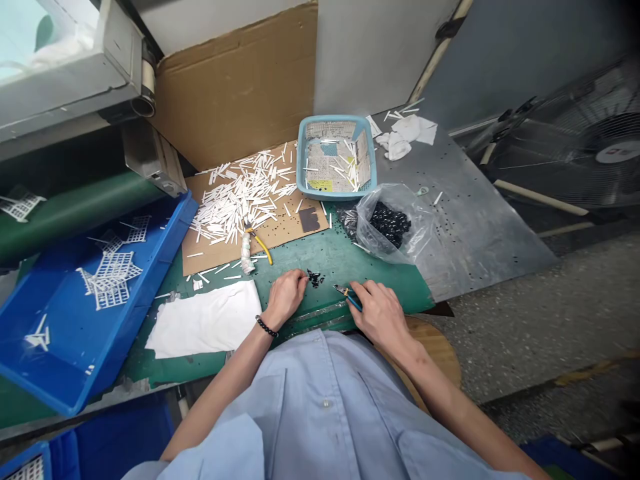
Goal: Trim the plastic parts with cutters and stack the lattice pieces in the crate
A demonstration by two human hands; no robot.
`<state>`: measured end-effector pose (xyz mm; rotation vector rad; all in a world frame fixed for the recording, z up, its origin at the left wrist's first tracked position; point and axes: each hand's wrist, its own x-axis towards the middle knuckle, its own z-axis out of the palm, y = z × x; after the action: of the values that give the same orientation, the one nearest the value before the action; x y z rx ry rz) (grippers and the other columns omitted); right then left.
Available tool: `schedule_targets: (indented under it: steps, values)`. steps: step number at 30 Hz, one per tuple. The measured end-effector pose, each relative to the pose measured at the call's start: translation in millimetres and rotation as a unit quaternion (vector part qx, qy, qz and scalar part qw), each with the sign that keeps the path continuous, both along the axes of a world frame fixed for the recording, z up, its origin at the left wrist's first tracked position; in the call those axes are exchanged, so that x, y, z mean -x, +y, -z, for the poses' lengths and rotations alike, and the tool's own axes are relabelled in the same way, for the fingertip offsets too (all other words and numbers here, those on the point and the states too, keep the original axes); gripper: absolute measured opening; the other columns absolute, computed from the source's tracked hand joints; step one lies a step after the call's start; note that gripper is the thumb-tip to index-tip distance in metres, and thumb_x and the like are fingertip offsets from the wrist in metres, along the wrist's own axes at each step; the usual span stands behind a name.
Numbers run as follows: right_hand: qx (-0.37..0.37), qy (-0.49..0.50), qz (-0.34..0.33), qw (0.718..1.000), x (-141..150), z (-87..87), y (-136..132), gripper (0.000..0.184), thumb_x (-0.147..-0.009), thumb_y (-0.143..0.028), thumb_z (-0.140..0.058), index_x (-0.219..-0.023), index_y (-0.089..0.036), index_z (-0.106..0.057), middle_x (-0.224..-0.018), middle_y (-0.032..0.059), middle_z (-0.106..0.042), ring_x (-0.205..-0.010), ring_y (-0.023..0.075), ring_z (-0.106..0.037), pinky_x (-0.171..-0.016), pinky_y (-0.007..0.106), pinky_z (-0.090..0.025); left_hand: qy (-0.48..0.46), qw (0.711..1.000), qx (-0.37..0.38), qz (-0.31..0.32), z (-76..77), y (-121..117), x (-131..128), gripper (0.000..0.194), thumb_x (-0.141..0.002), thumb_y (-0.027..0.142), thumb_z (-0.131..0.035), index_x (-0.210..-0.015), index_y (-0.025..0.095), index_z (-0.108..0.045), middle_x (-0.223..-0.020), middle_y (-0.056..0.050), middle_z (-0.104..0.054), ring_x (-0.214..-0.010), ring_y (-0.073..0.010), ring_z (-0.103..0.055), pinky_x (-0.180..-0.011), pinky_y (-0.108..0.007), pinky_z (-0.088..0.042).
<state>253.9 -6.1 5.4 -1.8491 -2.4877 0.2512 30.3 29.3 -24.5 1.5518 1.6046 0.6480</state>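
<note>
My right hand [381, 312] is wrapped round a small pair of side cutters [354, 301] with blue handles, their metal jaws pointing left. My left hand [286, 295] is closed, thumb and fingertips together beside a little pile of black pieces [315, 280] on the green mat [320, 250]. What it pinches, if anything, is too small to make out. The pile lies between my left fingertips and the cutter jaws, apart from the jaws. Beyond my right hand, a clear plastic bag [423, 230] stands open, holding many black pieces [390, 225].
White sticks [245, 193] are heaped on cardboard [200, 257], near yellow-handled pliers [264, 248]. A light-blue basket [301, 160] holds more sticks. A white cloth [205, 320] lies left of my hand, beside a blue tray [30, 360] with white grids [113, 277]. A fan [595, 143] stands right.
</note>
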Motion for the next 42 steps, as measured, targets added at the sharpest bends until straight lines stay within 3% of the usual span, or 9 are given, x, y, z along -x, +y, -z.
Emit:
schedule_targets:
  steps: [6, 12, 18, 25, 42]
  values:
    - [-0.005, 0.016, -0.012, 1.000, 7, -3.7, 2, 0.031, -0.090, -0.027, -0.050, -0.118, -0.017, -0.059, -0.092, 0.0070, -0.058, -0.084, 0.0220, -0.046, -0.075, 0.033, -0.029, -0.111, 0.989, 0.070, -0.063, -4.3, -7, 4, 0.013, -0.085, 0.033, -0.055, -0.082, 0.021, -0.059, -0.074, -0.002, -0.061, -0.068, -0.0173, -0.052, -0.066, -0.027, -0.034]
    - [-0.010, 0.040, -0.042, 0.998, 17, -11.0, 6, 0.032, -0.090, -0.028, -0.050, -0.118, -0.016, -0.058, -0.095, 0.0082, -0.057, -0.084, 0.0221, -0.046, -0.076, 0.033, -0.030, -0.316, 0.921, 0.188, -0.129, -4.8, -11, 8, 0.010, -0.071, 0.023, -0.061, -0.078, 0.017, -0.057, -0.070, 0.001, -0.057, -0.058, -0.0089, -0.045, -0.057, -0.022, -0.033]
    - [0.001, 0.049, -0.095, 0.994, 30, -19.3, 11, 0.031, -0.092, -0.030, -0.049, -0.119, -0.017, -0.057, -0.095, 0.0084, -0.057, -0.087, 0.0224, -0.045, -0.078, 0.033, -0.030, -0.415, 0.870, 0.234, -0.125, -15.8, -17, 10, 0.024, -0.066, 0.021, -0.070, -0.087, 0.016, -0.060, -0.070, 0.002, -0.058, -0.061, -0.0069, -0.048, -0.057, -0.020, -0.031]
    - [0.005, 0.022, -0.128, 0.991, 32, -23.7, 13, 0.032, -0.091, -0.031, -0.051, -0.120, -0.017, -0.056, -0.097, 0.0084, -0.056, -0.087, 0.0227, -0.044, -0.076, 0.033, -0.028, -0.409, 0.872, 0.256, -0.089, -23.9, -19, 11, 0.026, -0.064, 0.023, -0.077, -0.084, 0.014, -0.065, -0.070, 0.001, -0.059, -0.062, -0.0071, -0.049, -0.058, -0.021, -0.032]
    - [0.019, 0.004, -0.148, 0.989, 30, -24.4, 11, 0.033, -0.090, -0.031, -0.054, -0.120, -0.017, -0.056, -0.095, 0.0073, -0.056, -0.086, 0.0232, -0.045, -0.075, 0.035, -0.029, -0.379, 0.885, 0.262, -0.065, -18.5, -20, 14, 0.027, -0.064, 0.027, -0.079, -0.086, 0.014, -0.069, -0.075, 0.001, -0.063, -0.066, -0.0072, -0.053, -0.063, -0.020, -0.037]
